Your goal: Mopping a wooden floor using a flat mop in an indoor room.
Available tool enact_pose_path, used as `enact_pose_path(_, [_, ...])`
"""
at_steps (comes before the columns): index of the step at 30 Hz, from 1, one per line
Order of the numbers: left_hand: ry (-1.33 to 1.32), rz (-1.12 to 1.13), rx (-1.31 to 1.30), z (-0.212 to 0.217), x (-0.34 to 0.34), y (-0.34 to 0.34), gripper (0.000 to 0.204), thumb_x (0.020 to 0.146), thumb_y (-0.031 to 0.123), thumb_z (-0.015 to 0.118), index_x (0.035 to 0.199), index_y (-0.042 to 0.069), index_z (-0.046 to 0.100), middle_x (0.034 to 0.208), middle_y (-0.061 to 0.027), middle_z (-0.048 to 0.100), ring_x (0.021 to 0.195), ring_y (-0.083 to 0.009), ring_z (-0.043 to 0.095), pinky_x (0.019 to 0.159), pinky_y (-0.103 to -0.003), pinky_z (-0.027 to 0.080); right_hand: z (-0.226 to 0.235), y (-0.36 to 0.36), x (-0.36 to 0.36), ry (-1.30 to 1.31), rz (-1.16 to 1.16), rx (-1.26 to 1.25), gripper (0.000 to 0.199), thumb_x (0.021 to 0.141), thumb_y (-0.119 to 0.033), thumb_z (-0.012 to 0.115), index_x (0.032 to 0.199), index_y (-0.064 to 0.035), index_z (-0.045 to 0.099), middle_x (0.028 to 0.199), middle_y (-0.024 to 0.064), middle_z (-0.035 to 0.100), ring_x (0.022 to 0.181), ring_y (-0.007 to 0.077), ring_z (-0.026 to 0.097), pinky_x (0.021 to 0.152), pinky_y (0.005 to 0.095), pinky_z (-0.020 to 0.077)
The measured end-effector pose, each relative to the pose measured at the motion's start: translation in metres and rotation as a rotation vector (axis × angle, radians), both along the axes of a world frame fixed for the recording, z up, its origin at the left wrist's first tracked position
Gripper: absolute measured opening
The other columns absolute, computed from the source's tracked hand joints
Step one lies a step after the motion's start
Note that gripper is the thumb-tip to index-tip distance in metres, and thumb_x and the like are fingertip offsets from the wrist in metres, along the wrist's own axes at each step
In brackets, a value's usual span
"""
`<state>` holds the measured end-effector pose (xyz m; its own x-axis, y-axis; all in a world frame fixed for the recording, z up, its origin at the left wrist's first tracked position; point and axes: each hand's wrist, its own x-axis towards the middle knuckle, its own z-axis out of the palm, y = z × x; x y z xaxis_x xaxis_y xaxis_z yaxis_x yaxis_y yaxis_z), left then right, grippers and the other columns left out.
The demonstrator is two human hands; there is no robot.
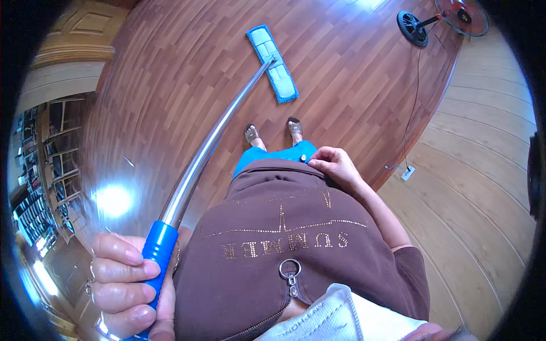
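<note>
My left hand (125, 284) is wrapped around the blue grip (160, 244) of a flat mop at the lower left. From there its shiny metal pole (213, 133) slants away to the mop head (274, 67), a long light-coloured plate with a blue fringe lying on the floor ahead of my feet. My right hand (336, 166) is at my waist, thumb and fingertips drawn together at the hem of my brown top (284, 199) and blue trousers (273, 154). A small pale, shiny piece (303, 158) shows beside those fingertips; what they pinch is hidden.
Wood-plank floor (352, 74) stretches around my sandalled feet (252, 135). A fan (463, 17) with a round black base (412, 28) stands at the far right, its cord (414, 102) running to a white wall socket (408, 173). Full shelves (51, 165) line the left, below a wooden cabinet (79, 28).
</note>
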<state>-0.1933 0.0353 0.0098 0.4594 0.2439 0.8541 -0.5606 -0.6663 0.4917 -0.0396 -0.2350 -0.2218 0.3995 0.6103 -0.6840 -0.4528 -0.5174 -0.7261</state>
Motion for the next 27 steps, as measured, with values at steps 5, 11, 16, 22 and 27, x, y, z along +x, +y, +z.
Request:
enact_pose_path(5, [-0.021,0.020,-0.018,-0.004,-0.002,-0.003,0.043,0.087,0.060,0.048,0.084,0.018,0.052,0.070,0.0058,0.042,0.061,-0.0114,0.042,0.070,-0.034,0.035,-0.013,-0.002,0.000,0.238,-0.178,-0.038,0.010,0.082,-0.011,0.069,0.081,-0.0035,0.062,0.072,-0.0029,0.059,0.066,0.0060,0.052,0.060,0.0223,0.0426])
enact_pose_path(11, [-0.010,0.032,-0.020,-0.006,-0.008,-0.006,0.043,0.087,0.060,0.048,0.083,0.018,0.052,0.070,0.0058,0.041,0.060,-0.0112,0.042,0.070,-0.034,0.035,-0.008,0.008,0.014,0.160,0.042,-0.016,0.012,0.082,-0.013,0.069,0.087,-0.0035,0.064,0.075,-0.0016,0.060,0.070,0.0066,0.054,0.065,0.0224,0.0442])
enact_pose_path(16, [0.001,0.030,-0.014,-0.005,-0.009,-0.009,0.042,0.087,0.059,0.048,0.083,0.018,0.052,0.070,0.0056,0.041,0.060,-0.0111,0.041,0.070,-0.035,0.035,-0.002,0.017,0.016,0.164,0.069,0.008,0.020,0.081,-0.014,0.071,0.096,-0.0015,0.067,0.086,0.0016,0.064,0.078,0.0080,0.057,0.072,0.0250,0.0477])
enact_pose_path(22, [-0.004,0.038,-0.020,-0.004,-0.010,-0.011,0.043,0.088,0.059,0.047,0.085,0.016,0.053,0.069,0.0052,0.042,0.060,-0.0115,0.042,0.070,-0.035,0.034,-0.015,0.005,0.000,-0.113,-0.047,0.235,0.012,0.075,-0.003,0.075,0.084,-0.0013,0.067,0.086,0.0039,0.065,0.080,0.0100,0.060,0.070,0.0253,0.0494])
enact_pose_path(27, [-0.009,0.046,-0.029,-0.006,-0.012,-0.011,0.044,0.088,0.059,0.047,0.086,0.016,0.054,0.069,0.0048,0.042,0.060,-0.0118,0.042,0.069,-0.034,0.034,-0.010,0.005,-0.001,-0.641,0.080,0.417,0.013,0.072,-0.001,0.076,0.079,-0.0019,0.066,0.079,0.0082,0.064,0.079,0.0187,0.064,0.069,0.0289,0.0508])
